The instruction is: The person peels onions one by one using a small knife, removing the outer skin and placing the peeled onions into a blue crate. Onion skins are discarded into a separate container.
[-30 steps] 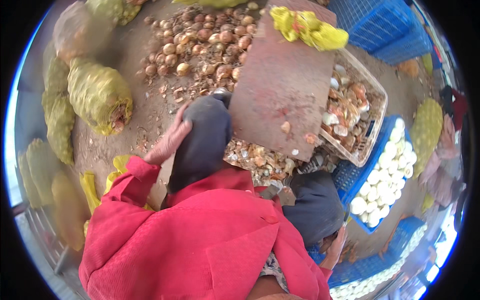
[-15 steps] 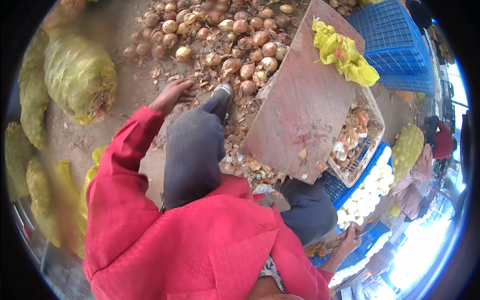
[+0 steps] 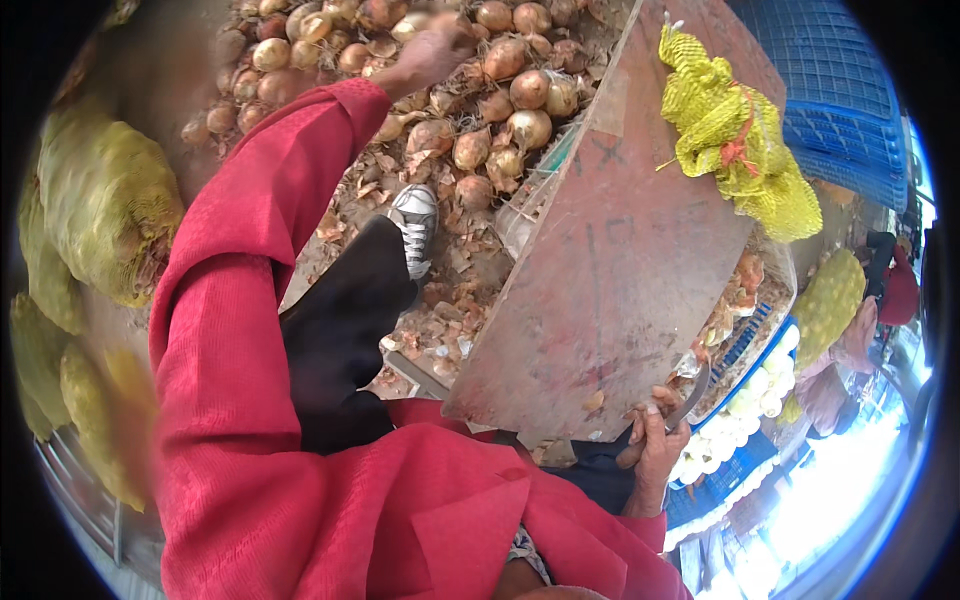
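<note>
From the left hand (image 3: 432,58), at twelve o'clock, fingers dipping among the onions (image 3: 528,130); tips blurred and turned away, so cannot tell whether wide, narrow or closed on one. In the right hand (image 3: 655,445), at four o'clock, fingers curled around a knife (image 3: 694,394), curved blade aimed toward one o'clock. With a reach like this, best to settle on a single loose onion, cup from the sides with thumb opposite the fingers, and lift straight up, clear of the neighbours. Wise to hold the blade low, well apart from the left sleeve (image 3: 275,185). Farther out, onions lying loose from ten to one o'clock, with dry skins (image 3: 440,315) nearer the centre, around the shoe (image 3: 415,215). Toward two o'clock, a wooden board (image 3: 610,270) with a yellow net bag (image 3: 745,150) on top: better to pass beside than lean across. At three o'clock, peelings (image 3: 747,270), beyond the board; at four, just past the knife, peeled white onions (image 3: 728,430). At nine to ten o'clock, full sacks (image 3: 105,205), outside the sleeve.
</note>
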A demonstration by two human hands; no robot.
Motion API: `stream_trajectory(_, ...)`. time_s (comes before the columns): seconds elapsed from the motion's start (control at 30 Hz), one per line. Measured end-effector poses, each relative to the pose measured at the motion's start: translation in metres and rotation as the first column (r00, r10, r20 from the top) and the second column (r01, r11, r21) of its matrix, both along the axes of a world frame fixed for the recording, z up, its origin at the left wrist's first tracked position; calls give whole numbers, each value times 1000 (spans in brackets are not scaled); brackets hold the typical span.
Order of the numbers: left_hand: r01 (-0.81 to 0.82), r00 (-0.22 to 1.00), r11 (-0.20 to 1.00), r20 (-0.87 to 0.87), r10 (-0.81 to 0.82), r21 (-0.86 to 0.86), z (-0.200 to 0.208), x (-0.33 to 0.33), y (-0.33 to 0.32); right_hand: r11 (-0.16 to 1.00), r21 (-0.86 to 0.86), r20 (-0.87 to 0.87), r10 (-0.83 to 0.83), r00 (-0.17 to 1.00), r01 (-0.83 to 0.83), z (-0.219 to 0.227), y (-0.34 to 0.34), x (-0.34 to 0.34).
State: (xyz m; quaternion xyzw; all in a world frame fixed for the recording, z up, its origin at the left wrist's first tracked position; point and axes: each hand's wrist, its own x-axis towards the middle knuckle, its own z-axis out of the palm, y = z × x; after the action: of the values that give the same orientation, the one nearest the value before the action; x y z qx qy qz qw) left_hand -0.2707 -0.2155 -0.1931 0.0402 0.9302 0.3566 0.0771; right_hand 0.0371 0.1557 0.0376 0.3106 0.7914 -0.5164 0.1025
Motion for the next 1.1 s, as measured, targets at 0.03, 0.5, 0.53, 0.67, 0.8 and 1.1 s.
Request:
stream_trajectory(0.03,50,994,998,-100,-46,38,-27,1,16,999,-37,8,-21,1000,22,-4,-2,-5)
stream_trajectory(0.5,302,863,841,-245,-441,-449,-44,6,95,995,-104,129,0,992,13,-28,9,-5)
stream_trajectory(0.53,318,876,831,-193,-442,-456,-45,11,81,994,-113,113,4,994,9,-28,9,-5)
stream_trajectory(0.67,377,865,797,-128,-485,-472,-49,28,14,992,-121,87,-13,996,24,-28,8,-1)
stream_trajectory(0.8,163,936,949,-261,-235,-268,-54,46,-13,995,-98,76,-6,997,14,-30,9,-1)
stream_trajectory(1.1,433,859,836,-127,-496,-337,-43,49,81,990,-92,98,-99,990,108,-30,5,-3)
